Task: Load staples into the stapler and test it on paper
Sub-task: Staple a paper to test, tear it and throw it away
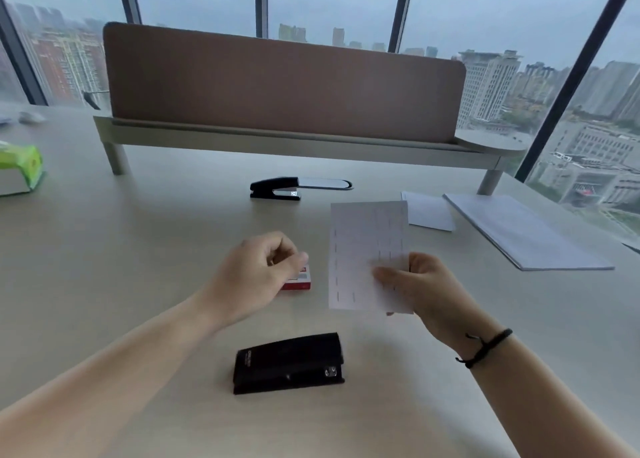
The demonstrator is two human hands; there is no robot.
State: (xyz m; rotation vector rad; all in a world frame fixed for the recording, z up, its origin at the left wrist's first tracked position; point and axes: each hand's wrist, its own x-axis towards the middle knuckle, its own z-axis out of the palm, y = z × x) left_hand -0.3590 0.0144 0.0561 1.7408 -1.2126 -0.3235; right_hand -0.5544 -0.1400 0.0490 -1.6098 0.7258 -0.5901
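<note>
the right hand [412, 284] pinches the lower edge of a small paper sheet [367, 253] marked with rows of staples, holding it upright above the desk [138, 250]. the left hand [256, 274] hovers with fingers curled over a red staple box [298, 281]; whether it grips anything cannot be determined. a black stapler [289, 362] lies closed near the body, and a second stapler [298, 187] sits farther back.

Bare forearms, one wrist cord

Both forearms are bare, with no sleeves in view down to the near edge of the frame. The left hand [258, 270] wears no ring, watch or band. The right hand [420, 288] is likewise unadorned, but its wrist carries a thin black cord bracelet [485, 348], knotted, with short loose ends poking out near the knot.
</note>
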